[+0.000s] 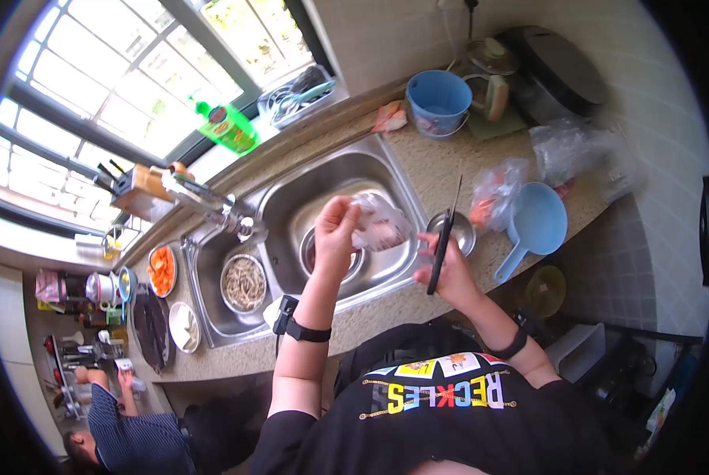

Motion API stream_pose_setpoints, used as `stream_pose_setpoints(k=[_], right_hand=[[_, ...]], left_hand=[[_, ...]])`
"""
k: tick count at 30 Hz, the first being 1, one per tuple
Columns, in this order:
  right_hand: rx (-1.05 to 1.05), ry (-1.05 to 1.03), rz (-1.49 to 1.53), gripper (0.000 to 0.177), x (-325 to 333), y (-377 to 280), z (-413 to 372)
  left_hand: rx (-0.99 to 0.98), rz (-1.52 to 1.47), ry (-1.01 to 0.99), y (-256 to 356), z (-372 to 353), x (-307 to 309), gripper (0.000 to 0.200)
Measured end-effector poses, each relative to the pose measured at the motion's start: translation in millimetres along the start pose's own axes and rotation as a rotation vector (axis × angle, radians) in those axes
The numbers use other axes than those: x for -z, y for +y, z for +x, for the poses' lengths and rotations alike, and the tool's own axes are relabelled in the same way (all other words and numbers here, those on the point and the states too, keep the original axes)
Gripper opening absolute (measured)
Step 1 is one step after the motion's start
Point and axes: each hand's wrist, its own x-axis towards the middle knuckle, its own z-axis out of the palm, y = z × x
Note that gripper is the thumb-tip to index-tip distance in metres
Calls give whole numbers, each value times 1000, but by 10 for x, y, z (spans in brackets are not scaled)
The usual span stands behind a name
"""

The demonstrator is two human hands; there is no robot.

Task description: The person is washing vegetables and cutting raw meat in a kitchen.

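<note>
My left hand (336, 231) pinches the top of a thin clear plastic bag (381, 222) with something pinkish inside, above the right sink basin (287, 194). Below the bag, partly hidden by my arm, a steel bowl (358, 267) stands in that basin. Just right of the bag, my right hand (459, 277) is closed around black-handled scissors (441, 252), seen almost edge-on, tip pointing up and away from me. Blade and bag look apart. Behind the right hand, a small steel bowl (464, 235) sits on the counter.
In the left basin is a bowl of pale strips (244, 283). Orange pieces (161, 271), a white dish (184, 327) and a faucet (248, 228) are leftward. A blue bucket (439, 103), blue dipper (538, 218) and plastic bags (499, 190) are rightward. Another person (137, 431) works at lower left.
</note>
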Motion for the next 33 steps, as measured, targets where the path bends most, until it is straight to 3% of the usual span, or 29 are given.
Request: stream_pose_setpoints(k=[3,5,7,8,12,14,17,19,21,28,33], right_hand=[[150,-45,-112,55,-384,172,149],[131,-56,-23,48,-668,251,122],[-85,-138,-38,45,-869,343,52],[-124,-101,120,38,-978,444,23],[-278,-145,58,36,-1155,466,-113],[-315,-165,75,36,-1240,413,-192],[-335,-194,28,40,-1244,381,-246],[-353,-194,3,28,-1242,298,-267],[-394,-197,0,32,-1196,229,-299],[-548,-322,-56,31,-1078,263,-308],[-569,-321,35,22,-1069,237,-271]], left_hand=[[42,78,-26,-46,-429,262,6],[108,98,-40,-84,-700,472,4],[173,152,-63,-104,-932,688,4],[187,159,-64,-110,-1033,780,4],[269,325,-112,-135,-1402,1195,9],[285,499,-148,-65,-1547,1326,16],[255,551,-108,129,-1690,1423,22],[274,554,-101,174,-1765,1516,23],[334,575,-190,197,-1821,1579,22],[388,547,-228,340,-1849,1617,16],[381,164,11,500,-1809,1565,11]])
